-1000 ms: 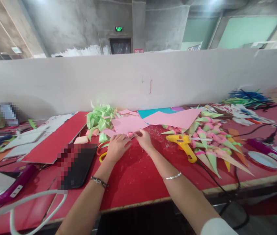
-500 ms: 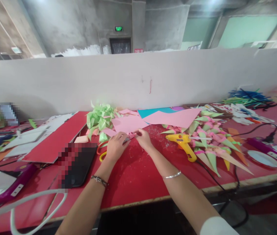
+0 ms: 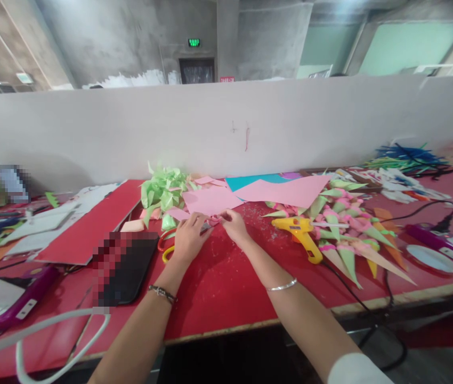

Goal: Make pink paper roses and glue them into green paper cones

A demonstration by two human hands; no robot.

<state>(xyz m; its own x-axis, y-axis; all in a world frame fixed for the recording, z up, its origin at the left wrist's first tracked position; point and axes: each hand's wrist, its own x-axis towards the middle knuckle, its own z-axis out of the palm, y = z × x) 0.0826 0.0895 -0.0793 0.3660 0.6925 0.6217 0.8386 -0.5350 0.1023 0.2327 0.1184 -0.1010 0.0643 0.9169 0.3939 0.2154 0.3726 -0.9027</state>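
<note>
A small piece of pink paper, rolled or folded, is pinched between the fingertips of my two hands. My left hand grips its left side, fingers curled. On the other side, my right hand closes thumb and forefinger on it. Scissors with red and yellow handles lie by my left hand, which partly hides them. A grey, metal-looking bit shows near the left fingertips; I cannot tell whether it is the blades. Just beyond my hands lie flat pink paper sheets.
To the right, a yellow glue gun rests beside a heap of paper cones. Green paper pieces are piled at the back. Left are a black tablet-like slab and a red board. Purple power strips sit at both sides.
Both hands keep nearly the same place, and the pink paper between the fingertips looks slightly turned or lower. The view has shifted a little.
</note>
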